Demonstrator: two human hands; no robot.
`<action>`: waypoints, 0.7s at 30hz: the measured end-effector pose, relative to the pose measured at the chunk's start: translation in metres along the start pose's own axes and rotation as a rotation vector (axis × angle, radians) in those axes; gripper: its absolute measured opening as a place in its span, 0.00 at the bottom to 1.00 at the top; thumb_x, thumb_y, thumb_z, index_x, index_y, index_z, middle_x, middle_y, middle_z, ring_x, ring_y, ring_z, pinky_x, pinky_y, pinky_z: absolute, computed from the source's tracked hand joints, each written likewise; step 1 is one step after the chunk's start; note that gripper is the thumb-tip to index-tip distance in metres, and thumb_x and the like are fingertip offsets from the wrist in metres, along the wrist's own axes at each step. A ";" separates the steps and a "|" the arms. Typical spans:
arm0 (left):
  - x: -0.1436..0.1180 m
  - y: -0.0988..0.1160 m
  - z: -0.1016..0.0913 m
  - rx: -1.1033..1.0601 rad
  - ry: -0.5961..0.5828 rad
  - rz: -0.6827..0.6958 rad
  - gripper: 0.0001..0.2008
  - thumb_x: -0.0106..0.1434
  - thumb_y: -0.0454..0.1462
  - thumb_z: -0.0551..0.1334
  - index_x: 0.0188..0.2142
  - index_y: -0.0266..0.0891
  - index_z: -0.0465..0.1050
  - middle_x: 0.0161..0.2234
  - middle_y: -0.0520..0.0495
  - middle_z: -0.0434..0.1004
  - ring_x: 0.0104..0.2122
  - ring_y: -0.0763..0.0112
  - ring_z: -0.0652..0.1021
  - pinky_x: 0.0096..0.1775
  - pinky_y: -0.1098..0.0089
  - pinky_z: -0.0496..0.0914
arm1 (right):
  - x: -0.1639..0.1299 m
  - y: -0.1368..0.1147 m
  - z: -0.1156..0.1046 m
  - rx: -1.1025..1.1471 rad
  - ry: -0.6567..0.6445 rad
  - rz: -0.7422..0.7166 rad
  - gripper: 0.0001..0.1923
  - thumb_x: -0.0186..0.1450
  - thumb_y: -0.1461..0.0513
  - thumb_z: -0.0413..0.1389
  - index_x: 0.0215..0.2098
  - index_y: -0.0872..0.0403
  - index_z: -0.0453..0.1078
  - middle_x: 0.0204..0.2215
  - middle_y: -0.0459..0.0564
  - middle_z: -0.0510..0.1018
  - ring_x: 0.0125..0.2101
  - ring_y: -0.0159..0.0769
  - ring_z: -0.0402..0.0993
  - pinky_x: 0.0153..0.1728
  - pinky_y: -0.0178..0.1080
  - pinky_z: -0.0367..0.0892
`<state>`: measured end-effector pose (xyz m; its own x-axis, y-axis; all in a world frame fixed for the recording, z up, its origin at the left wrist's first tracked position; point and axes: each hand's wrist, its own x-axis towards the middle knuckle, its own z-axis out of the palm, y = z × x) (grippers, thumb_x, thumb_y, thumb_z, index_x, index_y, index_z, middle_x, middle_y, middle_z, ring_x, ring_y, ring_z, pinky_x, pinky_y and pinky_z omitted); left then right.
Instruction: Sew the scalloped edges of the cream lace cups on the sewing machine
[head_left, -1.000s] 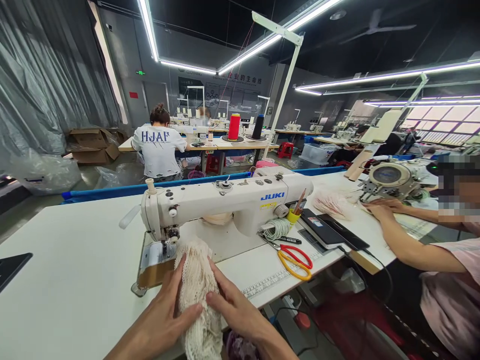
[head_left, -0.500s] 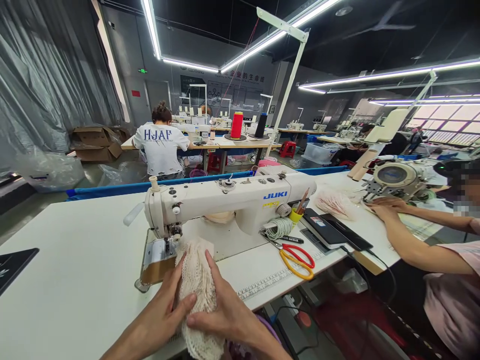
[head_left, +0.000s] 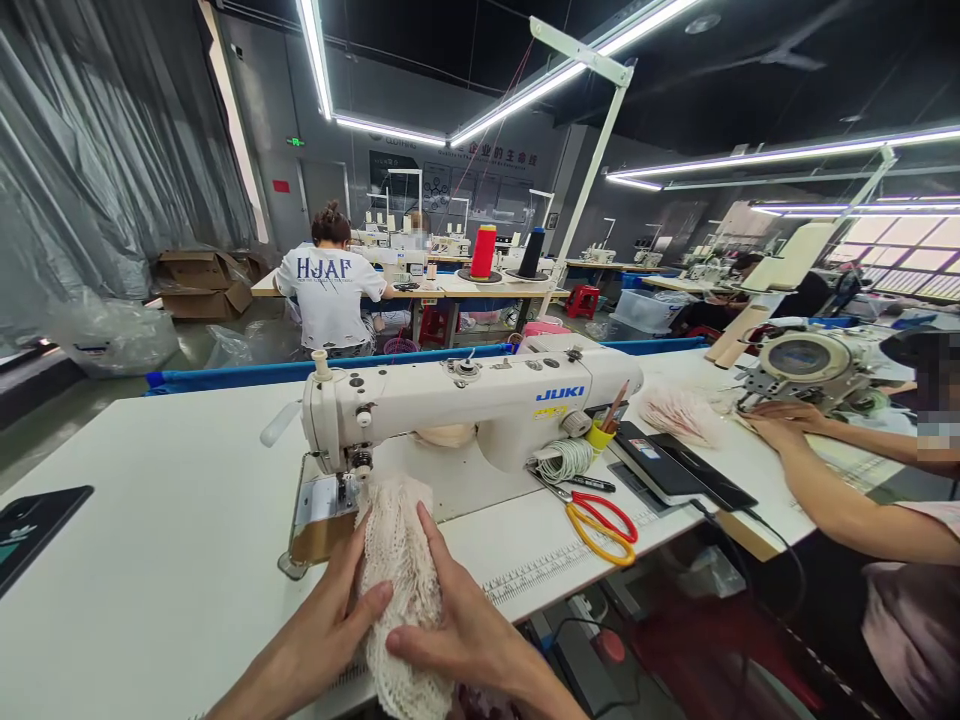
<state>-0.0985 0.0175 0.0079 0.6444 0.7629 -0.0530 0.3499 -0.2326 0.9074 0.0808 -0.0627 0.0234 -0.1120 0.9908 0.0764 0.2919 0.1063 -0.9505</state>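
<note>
A gathered strip of cream lace fabric (head_left: 401,570) runs from beside the needle area of the white sewing machine (head_left: 435,400) down over the table's front edge. My left hand (head_left: 341,605) grips its left side, thumb lying on top. On the right side, my right hand (head_left: 454,600) holds the same lace, its thumb across the folds and its fingers reaching toward the machine. Both hands are just in front of the machine's metal plate (head_left: 319,505). The undersides of the fingers are hidden by the lace.
Right of the lace lie scissors with red and yellow handles (head_left: 604,525), a black marker (head_left: 592,483), coiled cord (head_left: 562,460), a yellow pencil cup (head_left: 600,437) and a black power bank (head_left: 660,465). A co-worker's arms (head_left: 832,455) are at the neighbouring machine (head_left: 802,360). A dark phone (head_left: 37,525) lies left.
The view has shifted slightly, so the scene sits a little further right. My right thumb has moved slightly on the lace; both hands keep their hold.
</note>
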 end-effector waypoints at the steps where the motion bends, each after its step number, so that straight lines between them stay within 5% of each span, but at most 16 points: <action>1: 0.000 -0.001 0.000 -0.005 0.002 0.002 0.37 0.65 0.52 0.49 0.66 0.38 0.38 0.67 0.42 0.41 0.65 0.61 0.46 0.63 0.56 0.42 | 0.000 0.000 0.000 -0.001 0.011 -0.011 0.51 0.56 0.66 0.57 0.67 0.56 0.28 0.64 0.56 0.50 0.61 0.43 0.52 0.60 0.45 0.50; 8: 0.000 -0.013 -0.001 -0.050 0.031 -0.039 0.37 0.64 0.50 0.50 0.66 0.37 0.39 0.67 0.42 0.40 0.65 0.60 0.44 0.63 0.56 0.39 | 0.004 0.014 -0.005 0.060 0.098 -0.033 0.39 0.60 0.66 0.48 0.67 0.56 0.37 0.65 0.52 0.49 0.64 0.41 0.43 0.59 0.44 0.52; 14: -0.003 -0.025 -0.002 -0.225 0.071 -0.087 0.39 0.64 0.50 0.49 0.66 0.42 0.28 0.67 0.46 0.33 0.65 0.65 0.41 0.62 0.56 0.36 | 0.013 0.031 -0.007 0.354 0.248 0.134 0.31 0.63 0.57 0.52 0.62 0.52 0.51 0.61 0.55 0.57 0.58 0.43 0.56 0.58 0.45 0.52; 21: -0.020 -0.006 0.016 -0.341 0.356 -0.124 0.39 0.62 0.51 0.53 0.64 0.55 0.28 0.67 0.48 0.33 0.64 0.54 0.48 0.59 0.47 0.51 | 0.024 0.029 -0.009 0.469 0.170 0.106 0.31 0.64 0.48 0.54 0.60 0.50 0.54 0.57 0.54 0.62 0.54 0.40 0.61 0.53 0.41 0.57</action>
<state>-0.1030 -0.0062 -0.0026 0.3199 0.9443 -0.0778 0.1287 0.0380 0.9910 0.0953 -0.0345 -0.0001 0.0621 0.9979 -0.0168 -0.1690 -0.0061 -0.9856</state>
